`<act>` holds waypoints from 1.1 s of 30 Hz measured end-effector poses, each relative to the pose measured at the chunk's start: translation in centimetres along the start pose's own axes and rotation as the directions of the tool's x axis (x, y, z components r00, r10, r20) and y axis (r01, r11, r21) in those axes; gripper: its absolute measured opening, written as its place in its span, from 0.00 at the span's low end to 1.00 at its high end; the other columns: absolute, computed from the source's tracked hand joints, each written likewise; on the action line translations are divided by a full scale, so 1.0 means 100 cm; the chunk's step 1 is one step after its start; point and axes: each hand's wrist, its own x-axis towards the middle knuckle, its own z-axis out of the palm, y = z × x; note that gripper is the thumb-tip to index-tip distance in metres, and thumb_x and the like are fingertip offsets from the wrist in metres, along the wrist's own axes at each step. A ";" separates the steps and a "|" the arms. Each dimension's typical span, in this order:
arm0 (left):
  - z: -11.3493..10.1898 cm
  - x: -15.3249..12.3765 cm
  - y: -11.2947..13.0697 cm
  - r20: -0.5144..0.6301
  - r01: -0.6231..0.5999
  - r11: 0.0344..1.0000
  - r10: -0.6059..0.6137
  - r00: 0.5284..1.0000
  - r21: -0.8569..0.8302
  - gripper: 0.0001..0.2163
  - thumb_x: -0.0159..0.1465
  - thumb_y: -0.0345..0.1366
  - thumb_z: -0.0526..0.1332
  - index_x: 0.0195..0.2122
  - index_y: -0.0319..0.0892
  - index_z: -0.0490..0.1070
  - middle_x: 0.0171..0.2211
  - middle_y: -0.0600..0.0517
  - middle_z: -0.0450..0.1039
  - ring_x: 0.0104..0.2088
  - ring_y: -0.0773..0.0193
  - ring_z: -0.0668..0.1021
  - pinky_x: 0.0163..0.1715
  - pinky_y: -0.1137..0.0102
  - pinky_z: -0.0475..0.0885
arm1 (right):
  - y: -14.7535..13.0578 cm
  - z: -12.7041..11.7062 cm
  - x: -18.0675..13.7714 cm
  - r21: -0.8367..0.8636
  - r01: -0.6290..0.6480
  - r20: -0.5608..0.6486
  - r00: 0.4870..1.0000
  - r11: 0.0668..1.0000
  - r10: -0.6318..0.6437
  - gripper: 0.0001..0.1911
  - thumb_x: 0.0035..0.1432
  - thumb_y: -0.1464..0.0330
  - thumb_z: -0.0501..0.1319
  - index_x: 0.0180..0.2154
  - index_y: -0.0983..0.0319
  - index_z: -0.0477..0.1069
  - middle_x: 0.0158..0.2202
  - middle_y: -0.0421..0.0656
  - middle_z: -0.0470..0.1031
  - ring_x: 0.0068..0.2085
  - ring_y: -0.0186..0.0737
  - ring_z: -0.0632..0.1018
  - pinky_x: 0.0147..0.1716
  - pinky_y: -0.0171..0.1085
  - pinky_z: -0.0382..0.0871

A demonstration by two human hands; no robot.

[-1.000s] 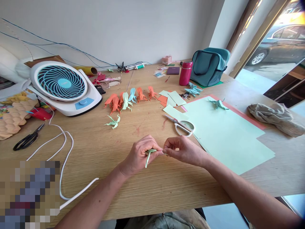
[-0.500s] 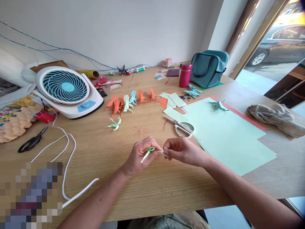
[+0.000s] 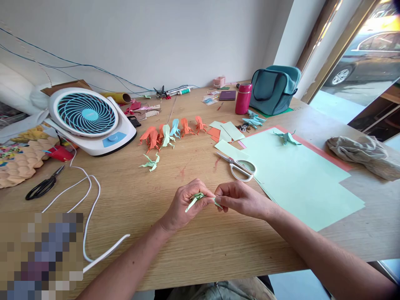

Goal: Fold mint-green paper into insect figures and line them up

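Over the near middle of the table, my left hand [image 3: 190,203] is closed around a light green folded paper figure [image 3: 194,201]. One narrow strip of it pokes out toward my left wrist. My right hand [image 3: 239,200] pinches the figure's other end, and the fingertips of both hands meet there. Part of the folded paper is hidden inside my fingers. White-handled scissors [image 3: 242,168] lie just beyond my right hand. A finished-looking light green paper figure [image 3: 151,162] rests on the table to the left, in front of a row of orange, blue and green folded figures [image 3: 165,135].
Large light green sheets [image 3: 296,179] cover the right side, with a folded figure [image 3: 288,138] on them. Cut paper pieces [image 3: 226,131], a pink bottle [image 3: 243,99] and a teal bag [image 3: 273,91] stand behind. At left are a fan [image 3: 89,118], black scissors [image 3: 45,183] and a white cord [image 3: 98,196].
My right fingers have shifted slightly at the end of the paper figure, and a little more of its green tip shows there. My left hand keeps its hold.
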 end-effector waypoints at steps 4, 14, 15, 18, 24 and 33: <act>0.000 -0.001 0.000 0.002 0.029 1.000 -0.029 1.000 -0.010 0.02 0.64 0.31 0.66 0.33 0.41 0.75 0.28 0.54 0.69 0.30 0.68 0.70 0.31 0.73 0.65 | -0.001 0.002 0.000 -0.006 -0.015 -0.021 1.000 1.000 0.015 0.10 0.60 0.64 0.61 0.30 0.63 0.70 0.26 0.40 0.73 0.28 0.34 0.70 0.28 0.34 0.62; 0.000 0.001 0.003 0.008 -0.009 1.000 0.009 1.000 0.000 0.04 0.65 0.33 0.65 0.32 0.41 0.75 0.28 0.54 0.68 0.31 0.68 0.70 0.32 0.72 0.65 | 0.001 0.001 0.002 0.191 -0.001 0.065 0.998 0.982 -0.012 0.12 0.58 0.62 0.64 0.31 0.64 0.71 0.26 0.39 0.72 0.28 0.33 0.70 0.31 0.34 0.64; 0.000 0.002 0.003 0.005 -0.020 1.000 0.020 1.000 0.004 0.04 0.65 0.33 0.65 0.32 0.41 0.75 0.27 0.54 0.68 0.31 0.68 0.71 0.32 0.72 0.65 | 0.002 0.002 0.002 0.200 -0.001 0.069 0.998 0.980 -0.013 0.12 0.58 0.61 0.64 0.31 0.64 0.71 0.26 0.39 0.72 0.28 0.33 0.70 0.31 0.34 0.64; 0.000 0.003 0.003 -0.004 -0.045 0.999 0.045 0.999 0.026 0.05 0.65 0.33 0.65 0.32 0.41 0.75 0.27 0.54 0.68 0.31 0.68 0.70 0.33 0.72 0.65 | 0.002 0.003 0.002 0.205 0.006 0.073 0.997 0.979 -0.021 0.13 0.57 0.60 0.64 0.31 0.64 0.70 0.27 0.39 0.71 0.29 0.33 0.70 0.32 0.34 0.64; 0.003 0.002 0.004 -0.034 -0.032 0.995 0.036 0.999 0.093 0.05 0.65 0.34 0.63 0.32 0.41 0.74 0.27 0.53 0.68 0.31 0.66 0.70 0.34 0.71 0.66 | 0.003 0.004 0.003 0.107 0.035 0.015 0.999 0.994 -0.037 0.12 0.60 0.60 0.62 0.32 0.63 0.70 0.29 0.41 0.73 0.30 0.35 0.71 0.32 0.35 0.64; -0.001 0.006 0.006 0.023 -0.048 0.995 0.046 0.999 0.090 0.04 0.64 0.35 0.66 0.33 0.42 0.75 0.30 0.50 0.74 0.35 0.64 0.74 0.37 0.69 0.69 | 0.003 0.001 0.000 -0.102 -0.023 -0.047 0.999 0.995 0.019 0.09 0.61 0.64 0.59 0.32 0.62 0.70 0.28 0.40 0.73 0.27 0.34 0.70 0.26 0.34 0.60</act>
